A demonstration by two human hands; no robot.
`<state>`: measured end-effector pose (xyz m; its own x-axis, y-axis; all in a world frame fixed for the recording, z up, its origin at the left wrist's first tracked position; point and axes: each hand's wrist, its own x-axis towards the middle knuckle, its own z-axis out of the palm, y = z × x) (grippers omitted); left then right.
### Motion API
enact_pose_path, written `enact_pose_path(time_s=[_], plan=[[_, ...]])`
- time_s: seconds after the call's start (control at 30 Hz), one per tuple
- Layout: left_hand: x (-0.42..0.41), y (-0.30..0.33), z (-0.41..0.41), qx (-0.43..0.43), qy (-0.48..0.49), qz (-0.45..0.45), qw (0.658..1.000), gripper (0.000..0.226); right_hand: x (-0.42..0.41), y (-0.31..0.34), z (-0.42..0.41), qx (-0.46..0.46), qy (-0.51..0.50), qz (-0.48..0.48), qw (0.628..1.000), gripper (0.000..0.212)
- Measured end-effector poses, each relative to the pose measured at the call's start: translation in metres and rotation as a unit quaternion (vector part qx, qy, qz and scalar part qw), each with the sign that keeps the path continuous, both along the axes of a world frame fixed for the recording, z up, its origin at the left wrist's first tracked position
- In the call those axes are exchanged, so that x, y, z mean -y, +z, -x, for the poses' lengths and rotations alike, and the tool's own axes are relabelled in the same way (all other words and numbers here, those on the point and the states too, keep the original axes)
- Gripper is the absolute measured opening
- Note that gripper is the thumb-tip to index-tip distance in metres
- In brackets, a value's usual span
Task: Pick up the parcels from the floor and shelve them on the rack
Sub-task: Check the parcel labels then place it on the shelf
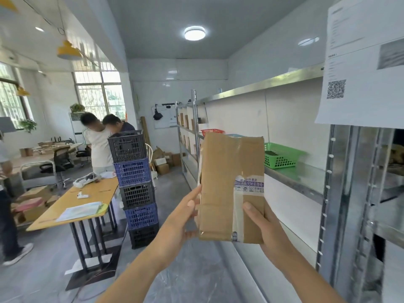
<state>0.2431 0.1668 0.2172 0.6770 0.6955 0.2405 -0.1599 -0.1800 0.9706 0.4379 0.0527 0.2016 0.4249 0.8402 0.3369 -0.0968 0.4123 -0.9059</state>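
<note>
I hold one flat cardboard parcel (231, 189) upright in front of me, its brown face creased and crossed by clear tape and a printed strip. My left hand (181, 219) grips its left edge, thumb on the front; my right hand (269, 232) clasps the lower right corner. Just right of my right hand runs the metal rack (341, 193), shiny steel with slotted posts, and one green plastic basket (282, 156) sits on its shelf beyond the parcel. Left of my left hand stand five stacked lattice crates (136, 186), black and blue, then a yellow surface (87, 197) with papers. Two people stand beyond it.
</note>
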Motion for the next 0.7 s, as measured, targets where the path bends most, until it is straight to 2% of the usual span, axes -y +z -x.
enact_pose_path(time_s=[0.03, 0.07, 0.13, 0.17, 0.2, 0.23, 0.33, 0.47, 0.57, 0.7], plan=[[0.003, -0.001, 0.0, 0.008, 0.017, -0.02, 1.0, 0.046, 0.001, -0.004, 0.0, -0.034, 0.009, -0.009, 0.999, 0.053], [0.005, -0.001, 0.001, 0.024, 0.039, -0.035, 0.998, 0.056, 0.002, -0.008, 0.001, -0.06, 0.014, -0.017, 0.998, 0.051], [0.005, -0.007, 0.003, 0.051, 0.051, -0.035, 0.997, 0.098, 0.002, -0.017, 0.003, -0.086, 0.012, -0.02, 0.996, 0.053], [0.004, -0.012, 0.01, 0.053, 0.022, -0.032, 0.998, 0.12, 0.003, -0.02, 0.004, -0.089, 0.012, -0.022, 0.996, 0.055], [0.008, -0.011, 0.015, 0.059, 0.002, -0.021, 0.998, 0.135, 0.003, -0.022, 0.005, -0.088, 0.014, -0.027, 0.996, 0.055], [0.006, -0.01, 0.015, 0.053, -0.001, -0.005, 0.999, 0.139, 0.003, -0.023, 0.004, -0.083, 0.017, -0.032, 0.996, 0.057], [0.003, -0.012, 0.016, 0.061, 0.061, 0.043, 0.995, 0.103, 0.005, -0.023, -0.003, -0.066, 0.004, -0.035, 0.997, 0.065], [0.009, -0.025, 0.023, 0.079, 0.041, 0.108, 0.99, 0.078, 0.008, -0.019, -0.002, -0.006, -0.025, 0.019, 0.999, 0.05], [0.016, -0.038, 0.025, 0.074, 0.039, 0.122, 0.989, 0.079, 0.009, -0.02, -0.002, 0.011, -0.075, 0.038, 0.996, 0.037], [0.021, -0.054, 0.029, 0.057, 0.034, 0.124, 0.99, 0.08, 0.013, -0.022, -0.004, 0.045, -0.095, 0.041, 0.994, 0.051]])
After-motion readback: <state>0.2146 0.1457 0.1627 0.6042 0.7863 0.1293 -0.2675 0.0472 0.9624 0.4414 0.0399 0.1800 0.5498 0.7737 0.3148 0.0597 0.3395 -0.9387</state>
